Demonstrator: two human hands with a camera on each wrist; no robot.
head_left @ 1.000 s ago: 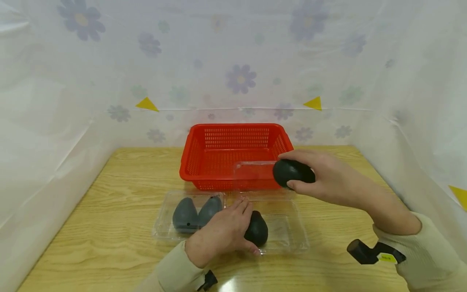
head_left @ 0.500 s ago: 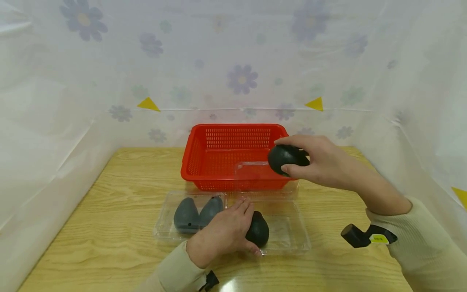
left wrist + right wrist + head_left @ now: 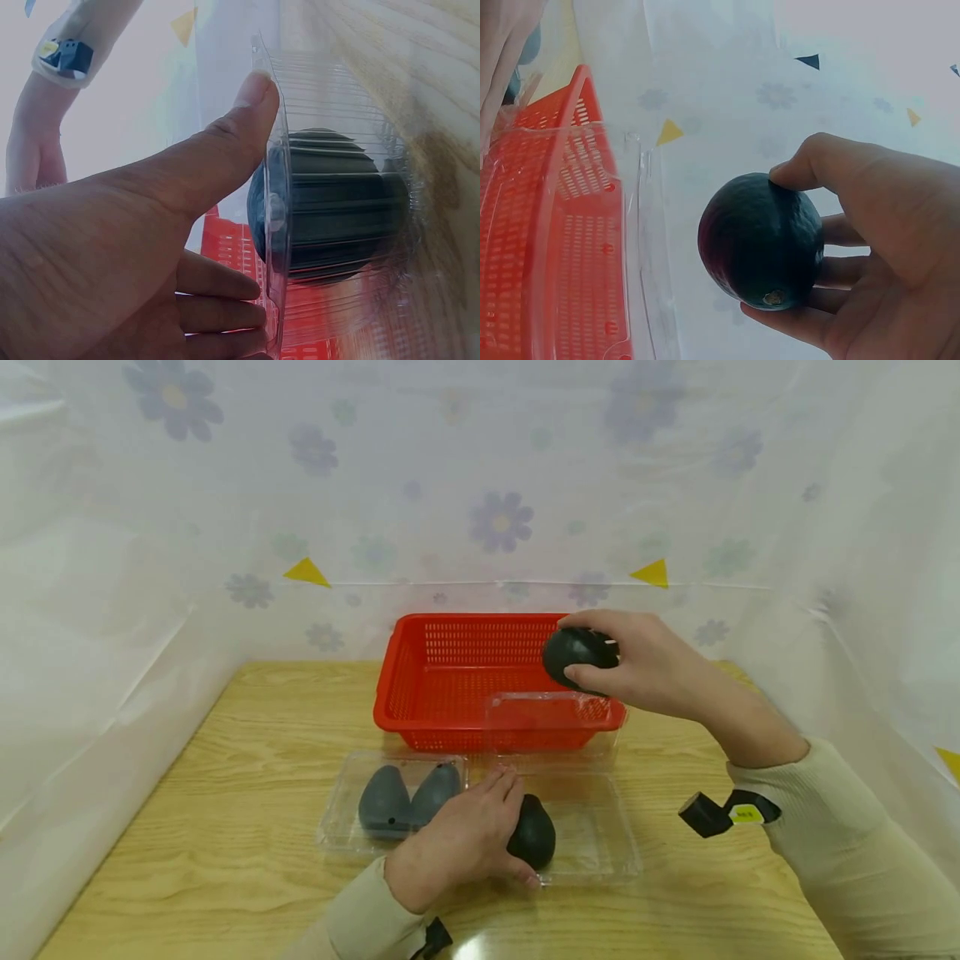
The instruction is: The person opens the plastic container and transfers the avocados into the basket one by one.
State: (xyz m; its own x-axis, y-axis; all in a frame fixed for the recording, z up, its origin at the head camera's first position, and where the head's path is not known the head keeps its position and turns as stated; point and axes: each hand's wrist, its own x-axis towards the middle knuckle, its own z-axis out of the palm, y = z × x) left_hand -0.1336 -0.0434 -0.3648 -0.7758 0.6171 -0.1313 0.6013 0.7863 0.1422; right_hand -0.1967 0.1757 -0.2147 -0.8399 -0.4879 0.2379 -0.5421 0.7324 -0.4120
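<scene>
My right hand (image 3: 645, 664) holds a dark avocado (image 3: 576, 653) between thumb and fingers, above the right side of the red basket (image 3: 386, 710). In the right wrist view that avocado (image 3: 757, 240) shows its stem scar. My left hand (image 3: 461, 831) rests on the left rim of an open clear plastic clamshell box (image 3: 600, 852), fingers extended. Inside the box, against its left side, lies another avocado (image 3: 534, 833). The left wrist view shows this avocado (image 3: 337, 202) through the ribbed wall, with thumb and fingertips on the rim. The raised lid (image 3: 551, 714) leans toward the basket.
Left of the open box stands a second clear box (image 3: 337, 810) with two avocados (image 3: 384, 802) under its plastic, partly behind the left hand. Both boxes and the basket are on a wooden table (image 3: 247, 802). White flowered curtains (image 3: 420, 518) enclose the back and sides.
My right hand has carried its avocado up and to the left, from beside the basket's front right corner to above its right side. The left hand has stayed in place.
</scene>
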